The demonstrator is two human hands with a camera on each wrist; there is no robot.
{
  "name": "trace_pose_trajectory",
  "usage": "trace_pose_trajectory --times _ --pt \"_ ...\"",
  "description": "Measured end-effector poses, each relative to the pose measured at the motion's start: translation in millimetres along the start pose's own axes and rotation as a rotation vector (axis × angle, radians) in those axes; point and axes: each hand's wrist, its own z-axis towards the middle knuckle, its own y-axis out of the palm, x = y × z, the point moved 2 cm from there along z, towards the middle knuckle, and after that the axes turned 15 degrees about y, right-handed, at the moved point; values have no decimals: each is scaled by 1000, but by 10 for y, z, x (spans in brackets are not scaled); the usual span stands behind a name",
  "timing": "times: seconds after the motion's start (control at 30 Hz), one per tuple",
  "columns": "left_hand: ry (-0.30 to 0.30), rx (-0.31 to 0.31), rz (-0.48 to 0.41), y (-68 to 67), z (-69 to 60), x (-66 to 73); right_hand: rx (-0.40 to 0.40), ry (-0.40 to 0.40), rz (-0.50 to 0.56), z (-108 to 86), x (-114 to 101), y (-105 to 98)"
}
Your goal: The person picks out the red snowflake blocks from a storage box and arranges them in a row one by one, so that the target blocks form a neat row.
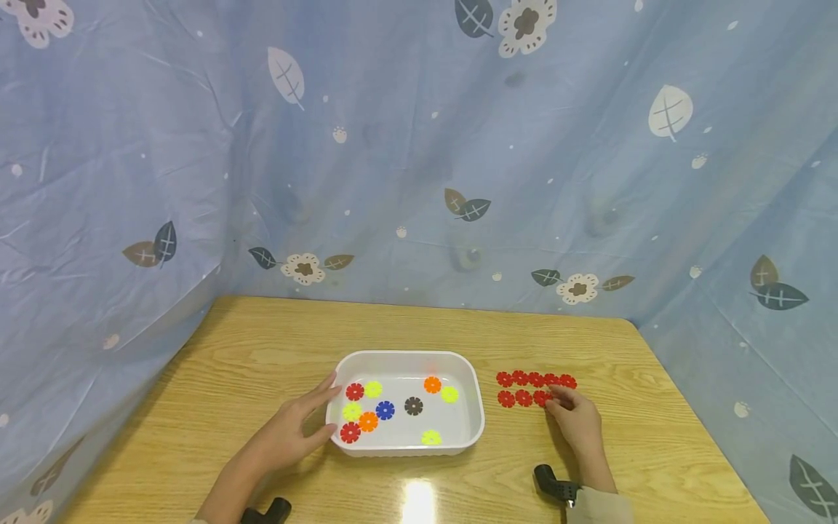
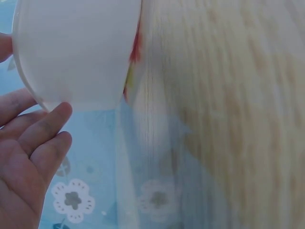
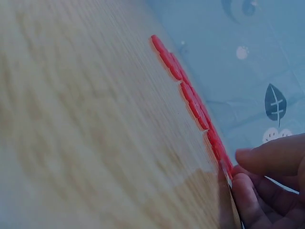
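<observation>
A white plastic tray (image 1: 406, 447) stands on the table with flower-shaped discs inside in red, yellow, orange, blue and brown. My left hand (image 1: 291, 429) rests against its left end, fingers and thumb spread along the rim. In the left wrist view the left fingertips (image 2: 61, 110) touch the tray's white outer wall (image 2: 76, 57). To the right of the tray lie two rows of red flower-shaped discs (image 1: 524, 398). My right hand (image 1: 579, 422) pinches the red disc (image 1: 540, 398) at the right end of the nearer row. The right fingers partly hide it.
The wooden table (image 1: 275, 331) extends around the tray and rows. A blue patterned curtain (image 1: 393, 182) hangs behind and along both sides. Inside the tray, a blue disc (image 1: 385, 410) and a brown disc (image 1: 413, 406) lie near the middle. A black wrist camera (image 1: 555, 486) sits on the right wrist.
</observation>
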Motion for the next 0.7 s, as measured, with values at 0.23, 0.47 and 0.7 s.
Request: trace_pose_trajectory --times 0.23,0.47,0.7 --pt "-5 1 3 -4 3 1 11 30 92 -8 -24 -18" --pt "8 17 20 -12 3 13 -56 -31 203 -96 -201 -25" --pt "18 26 17 -4 7 19 -122 -180 255 -293 -459 40"
